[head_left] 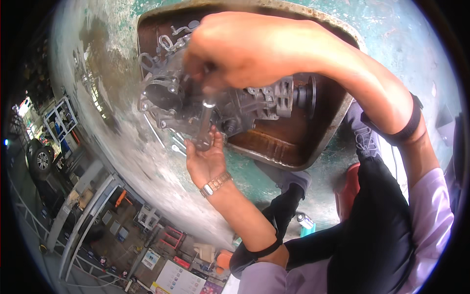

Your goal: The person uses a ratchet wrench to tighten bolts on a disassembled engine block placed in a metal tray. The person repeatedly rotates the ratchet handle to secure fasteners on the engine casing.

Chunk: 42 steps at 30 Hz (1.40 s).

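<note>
A grey metal gearbox [264, 105] lies in a rusty metal tray [274, 154], and both my hands work at its left part. My right hand [240, 54] reaches over it with curled fingers, somewhat smeared by motion. Below those fingers a blurred rod-shaped metal tool [206, 117] with a shiny collar slants downward; its upper end is hidden in the right fist. My left hand [208, 159], palm up with a watch on the wrist, curls its thumb and fingers round the tool's lower end. The tool's exact kind cannot be made out.
Several slim metal tools [178, 147] lie on the worn green floor beside the tray. A red stool [348, 188] and a spray can [304, 220] are near my legs. Leftward are a parked vehicle's wheel [43, 159], metal frames and a cluttered area with a white board [178, 279].
</note>
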Available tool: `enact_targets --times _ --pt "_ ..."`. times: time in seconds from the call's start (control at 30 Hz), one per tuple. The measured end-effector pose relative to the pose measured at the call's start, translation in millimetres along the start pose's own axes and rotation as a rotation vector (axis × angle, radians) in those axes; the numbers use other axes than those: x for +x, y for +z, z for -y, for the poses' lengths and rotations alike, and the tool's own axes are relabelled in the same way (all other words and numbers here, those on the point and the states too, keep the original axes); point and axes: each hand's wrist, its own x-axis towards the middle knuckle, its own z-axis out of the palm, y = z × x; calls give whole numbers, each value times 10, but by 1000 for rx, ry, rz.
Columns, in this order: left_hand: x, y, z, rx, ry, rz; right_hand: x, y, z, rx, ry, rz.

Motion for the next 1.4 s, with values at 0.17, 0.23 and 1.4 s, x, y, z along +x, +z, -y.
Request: enact_targets --times 0.17,0.23,1.4 --pt "-65 56 12 157 138 78 -664 178 -73 41 97 -60" --pt "-80 48 7 207 142 79 -1010 434 -79 98 194 -17" --pt "-114 -31 27 160 90 -5 -1102 502 251 271 195 41"
